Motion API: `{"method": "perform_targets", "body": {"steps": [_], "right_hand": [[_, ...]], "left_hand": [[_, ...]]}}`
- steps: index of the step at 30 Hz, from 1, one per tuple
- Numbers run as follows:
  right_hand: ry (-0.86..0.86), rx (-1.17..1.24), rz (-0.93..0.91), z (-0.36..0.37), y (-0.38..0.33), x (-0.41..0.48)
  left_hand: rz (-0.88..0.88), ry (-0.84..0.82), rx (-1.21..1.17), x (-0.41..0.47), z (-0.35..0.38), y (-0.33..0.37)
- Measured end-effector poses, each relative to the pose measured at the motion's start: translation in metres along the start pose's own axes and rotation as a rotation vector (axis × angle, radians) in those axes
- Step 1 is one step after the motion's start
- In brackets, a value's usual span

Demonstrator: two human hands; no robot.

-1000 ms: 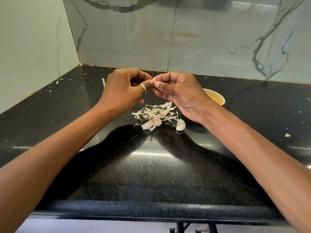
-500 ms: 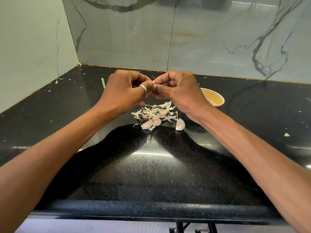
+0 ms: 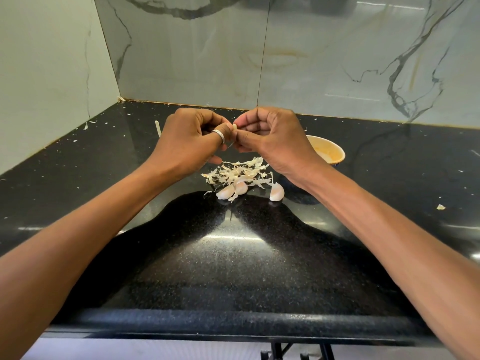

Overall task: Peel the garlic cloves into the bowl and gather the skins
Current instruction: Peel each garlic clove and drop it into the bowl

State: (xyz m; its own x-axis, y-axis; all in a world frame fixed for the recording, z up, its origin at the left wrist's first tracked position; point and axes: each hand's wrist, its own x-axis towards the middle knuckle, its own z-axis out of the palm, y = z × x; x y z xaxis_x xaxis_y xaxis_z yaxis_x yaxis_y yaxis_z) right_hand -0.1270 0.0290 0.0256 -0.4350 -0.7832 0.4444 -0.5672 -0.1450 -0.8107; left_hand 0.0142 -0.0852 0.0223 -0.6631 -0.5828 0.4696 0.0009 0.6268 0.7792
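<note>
My left hand (image 3: 188, 141), with a silver ring, and my right hand (image 3: 272, 137) meet above the counter, both pinching one small garlic clove (image 3: 234, 126) between their fingertips; most of it is hidden. Below them lies a pile of pale garlic skins (image 3: 237, 171). Two unpeeled cloves (image 3: 232, 190) rest at the pile's near edge and a third clove (image 3: 276, 192) lies to the right. A yellow-lined bowl (image 3: 328, 152) stands behind my right wrist, partly hidden.
The black speckled counter (image 3: 233, 268) runs to marble walls at the back and left. Small skin scraps are scattered over it, one at the right (image 3: 440, 207) and a long strip (image 3: 157, 128) behind my left hand. The counter's front edge is close to me.
Both hands have shifted slightly while working the clove; my right hand has rotated, its fingers curling more over the clove. The pile and loose cloves have not moved.
</note>
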Motion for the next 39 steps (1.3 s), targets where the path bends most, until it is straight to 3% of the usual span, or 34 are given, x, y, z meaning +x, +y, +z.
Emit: {"method": "perform_targets", "body": {"steps": [8,22,26,33,39], "right_hand": [[0.028,-0.296,-0.173,0.001,0.0024,-0.0011],[0.041,-0.3,-0.154,0.004,0.0033,-0.0006],[0.032,-0.194,-0.078,0.0037,0.0034,0.0],[-0.018,0.233,0.107,-0.001,-0.0031,-0.0028],[-0.026,0.37,0.154,-0.0018,-0.0046,-0.0011]], "left_hand": [[0.003,-0.006,0.054,-0.0002,0.0009,-0.0015],[-0.05,0.022,0.042,-0.0017,0.0035,0.001],[-0.066,0.032,0.039,-0.0006,0.0031,0.0013],[-0.129,0.049,-0.043,0.0016,0.0013,0.0022],[-0.143,0.062,-0.052,0.0018,0.0005,0.0015]]}}
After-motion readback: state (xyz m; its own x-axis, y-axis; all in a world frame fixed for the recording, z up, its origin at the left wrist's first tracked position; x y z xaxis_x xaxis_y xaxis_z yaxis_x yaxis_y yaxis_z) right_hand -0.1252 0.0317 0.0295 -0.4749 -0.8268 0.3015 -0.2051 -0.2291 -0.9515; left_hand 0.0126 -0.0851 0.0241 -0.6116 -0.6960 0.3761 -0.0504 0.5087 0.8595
